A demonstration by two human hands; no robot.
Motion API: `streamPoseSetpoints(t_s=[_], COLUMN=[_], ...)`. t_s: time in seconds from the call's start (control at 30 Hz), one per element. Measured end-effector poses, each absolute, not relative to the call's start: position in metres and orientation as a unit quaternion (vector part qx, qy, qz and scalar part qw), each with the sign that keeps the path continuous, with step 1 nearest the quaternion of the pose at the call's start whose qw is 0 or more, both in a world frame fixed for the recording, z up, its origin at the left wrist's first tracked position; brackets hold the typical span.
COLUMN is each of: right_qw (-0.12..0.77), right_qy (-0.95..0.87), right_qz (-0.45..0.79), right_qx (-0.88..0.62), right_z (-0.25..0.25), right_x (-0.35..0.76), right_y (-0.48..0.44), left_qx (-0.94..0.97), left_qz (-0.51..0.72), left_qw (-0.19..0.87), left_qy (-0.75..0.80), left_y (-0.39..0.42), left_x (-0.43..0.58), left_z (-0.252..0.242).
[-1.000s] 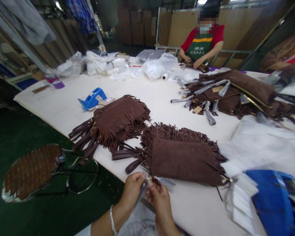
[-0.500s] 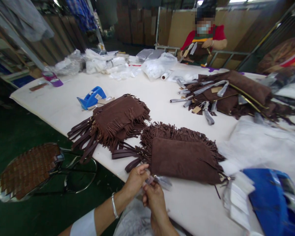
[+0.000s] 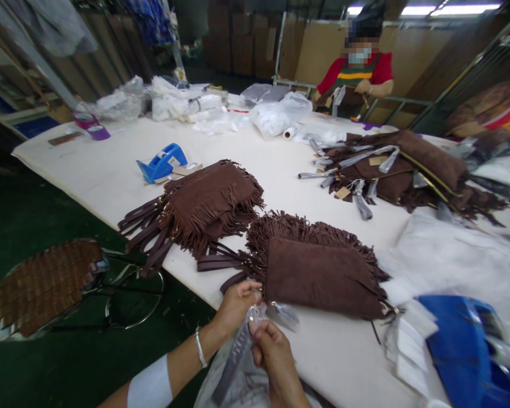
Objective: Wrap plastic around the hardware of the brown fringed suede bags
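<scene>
Strap (image 3: 232, 365) of the near fringed bag (image 3: 323, 277) hung over the table's (image 3: 123, 175) near edge, partly inside a clear sleeve (image 3: 221, 385); my left hand (image 3: 236, 303) and right hand (image 3: 272, 354) both pinched its top, and the sleeving looked unfinished.

**Bag workshop, finishing/packing bench**

Brown fringed suede bags (image 3: 208, 204) are lying in stacks along a long white worktable (image 3: 272, 164). A blue tape dispenser (image 3: 164, 161) and clear polybags (image 3: 276, 116) are sitting among them. An aproned co-worker (image 3: 357, 73) is handling tagged pieces at the far end, with cardboard sheets (image 3: 318, 51) leaning behind.
</scene>
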State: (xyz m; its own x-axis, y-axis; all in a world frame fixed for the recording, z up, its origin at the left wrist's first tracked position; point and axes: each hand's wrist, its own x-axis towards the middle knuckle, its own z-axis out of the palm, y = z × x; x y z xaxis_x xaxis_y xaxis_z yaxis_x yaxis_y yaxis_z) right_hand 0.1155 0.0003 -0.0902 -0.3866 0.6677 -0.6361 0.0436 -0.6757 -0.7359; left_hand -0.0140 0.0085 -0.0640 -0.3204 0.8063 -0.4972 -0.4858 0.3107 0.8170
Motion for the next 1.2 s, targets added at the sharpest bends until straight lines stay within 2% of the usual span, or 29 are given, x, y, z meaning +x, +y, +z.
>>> streamPoseSetpoints(t_s=[0.37, 0.57, 0.8, 0.93, 1.2], right_qw=[0.275, 0.331, 0.340, 0.337, 0.337], right_qy=[-0.317, -0.283, -0.248, -0.269, -0.268], right_qz=[0.731, 0.726, 0.732, 0.731, 0.725], right_qx=[-0.538, -0.533, -0.535, -0.529, -0.538], right_z=[-0.086, -0.086, -0.083, -0.084, -0.086], right_x=[0.099, 0.094, 0.088, 0.086, 0.087], right_y=[0.012, 0.010, 0.014, 0.014, 0.016], left_qx=[0.289, 0.324, 0.297, 0.274, 0.377], left_qz=[0.486, 0.490, 0.546, 0.571, 0.498], left_qw=[0.455, 0.419, 0.504, 0.510, 0.479], left_qy=[0.688, 0.692, 0.600, 0.583, 0.616], left_y=[0.018, 0.020, 0.003, 0.000, 0.022], left_x=[-0.023, -0.023, -0.027, -0.024, -0.032], left_z=[-0.066, -0.059, -0.062, -0.069, -0.057])
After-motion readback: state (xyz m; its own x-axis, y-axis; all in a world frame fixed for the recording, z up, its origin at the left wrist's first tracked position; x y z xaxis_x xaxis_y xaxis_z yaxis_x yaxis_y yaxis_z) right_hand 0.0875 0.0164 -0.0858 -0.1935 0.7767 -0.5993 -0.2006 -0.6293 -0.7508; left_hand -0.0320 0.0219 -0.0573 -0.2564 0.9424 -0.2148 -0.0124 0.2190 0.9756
